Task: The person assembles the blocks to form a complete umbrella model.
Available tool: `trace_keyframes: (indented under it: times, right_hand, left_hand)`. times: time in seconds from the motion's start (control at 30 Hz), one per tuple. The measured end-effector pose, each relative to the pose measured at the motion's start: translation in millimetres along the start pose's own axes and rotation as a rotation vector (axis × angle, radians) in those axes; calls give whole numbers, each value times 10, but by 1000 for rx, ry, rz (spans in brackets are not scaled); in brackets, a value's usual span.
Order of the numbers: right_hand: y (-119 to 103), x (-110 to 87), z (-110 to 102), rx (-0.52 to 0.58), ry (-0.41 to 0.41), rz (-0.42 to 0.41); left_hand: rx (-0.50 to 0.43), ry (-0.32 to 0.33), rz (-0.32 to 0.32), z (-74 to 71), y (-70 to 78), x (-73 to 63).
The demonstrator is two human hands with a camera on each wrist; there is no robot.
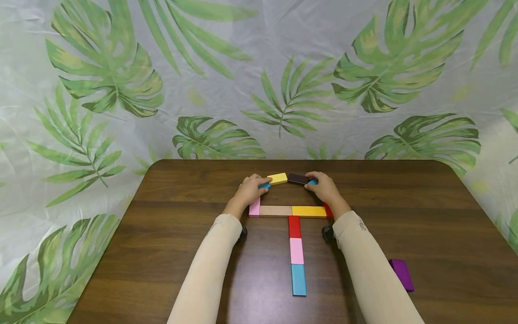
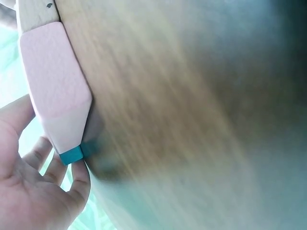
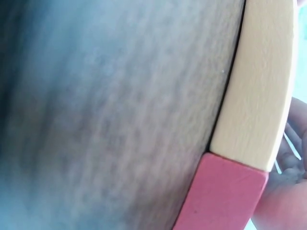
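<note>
Toward the far side of the table, my left hand pinches a blue block between thumb and fingers. A yellow block and a dark brown block meet at a shallow peak beside it. On the other side my right hand grips a second blue block, mostly hidden by the fingers. Below lies a row: a pink block, a plain wood block, an orange-yellow block and a red block, partly covered by the right wrist.
From the row's middle a line of blocks runs toward me: red, pink, then blue. A purple block lies apart by the right forearm. Behind the brown table hangs a leaf-patterned cloth.
</note>
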State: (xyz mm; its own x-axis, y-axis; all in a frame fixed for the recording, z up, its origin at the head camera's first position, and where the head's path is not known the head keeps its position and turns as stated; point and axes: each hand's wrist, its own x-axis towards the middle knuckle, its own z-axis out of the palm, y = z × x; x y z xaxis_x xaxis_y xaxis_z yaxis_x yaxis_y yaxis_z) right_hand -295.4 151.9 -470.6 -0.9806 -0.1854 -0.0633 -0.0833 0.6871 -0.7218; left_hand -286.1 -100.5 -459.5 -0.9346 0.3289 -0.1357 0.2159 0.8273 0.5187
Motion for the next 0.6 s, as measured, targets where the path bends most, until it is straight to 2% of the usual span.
trace_keyframes:
  times: [0.33,0.6]
  right_hand:
    - [5,2,0,-3,-19,11]
    - [0,-1,-20,32,-15,-12]
  left_hand:
    - [17,20,-11,13,14,6]
    - [20,26,-7,12,18,-1]
